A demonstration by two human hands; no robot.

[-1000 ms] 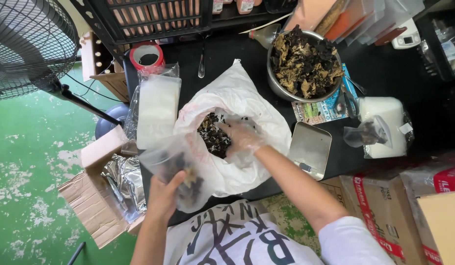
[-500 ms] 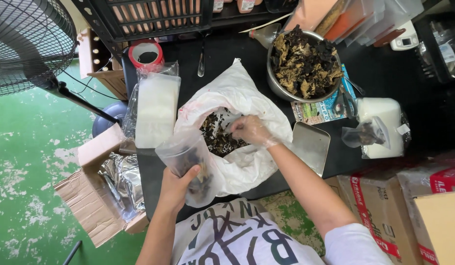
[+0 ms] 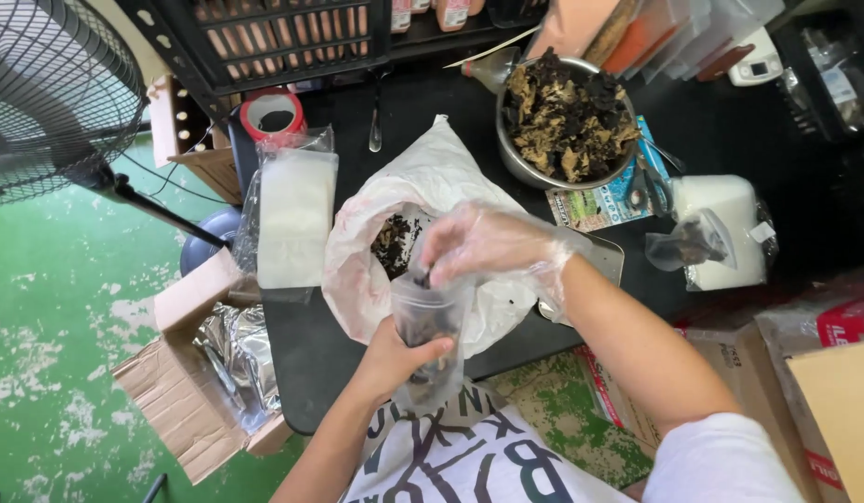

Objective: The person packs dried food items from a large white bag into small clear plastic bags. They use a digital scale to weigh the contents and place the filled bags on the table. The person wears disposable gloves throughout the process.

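Observation:
My left hand [image 3: 394,354] grips a small clear plastic bag [image 3: 430,321] upright, partly filled with dark dried fungus. My right hand [image 3: 483,244], in a thin clear plastic glove, sits right over the bag's mouth with its fingers pinched on dark pieces. Just behind them lies a big white plastic bag [image 3: 432,177], open on the black table [image 3: 306,359], with more dark fungus [image 3: 393,244] inside. A metal bowl [image 3: 567,121] heaped with the same dried fungus stands at the far right of the table.
A stack of clear flat bags [image 3: 295,219] lies left of the white bag, a red tape roll [image 3: 272,114] behind it. A small filled bag [image 3: 691,244] rests on a white block at right. An open cardboard box [image 3: 194,382] and a fan [image 3: 50,93] stand left.
My right hand left the white bag and came over to the small bag's mouth with fungus. My left hand raised the small bag upright and moved it right.

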